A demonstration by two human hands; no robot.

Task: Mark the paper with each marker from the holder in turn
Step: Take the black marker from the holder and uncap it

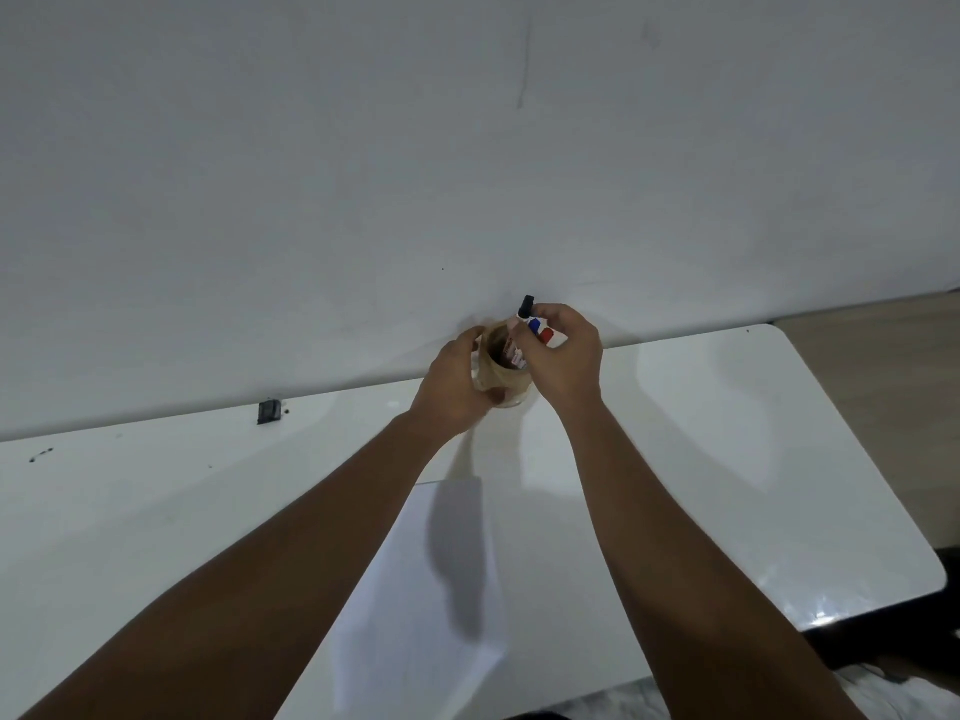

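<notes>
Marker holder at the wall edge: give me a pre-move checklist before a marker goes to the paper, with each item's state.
1. Holder steadied: ok, left hand wraps its side.
2. Markers gripped: ok, right hand closes on the bundle.
3. Single marker isolated: not ok; black-capped marker, blue cap and red cap sit together.
4. Cap off: not ok, the caps that show are on.
5. Paper ready: ok, flat on the white table, no marks visible.

Two hands (pixel 457 387) (pixel 563 356), one holder (pixel 501 376), three markers (pixel 526 305) (pixel 535 327) (pixel 546 335), one paper (pixel 441 589)
</notes>
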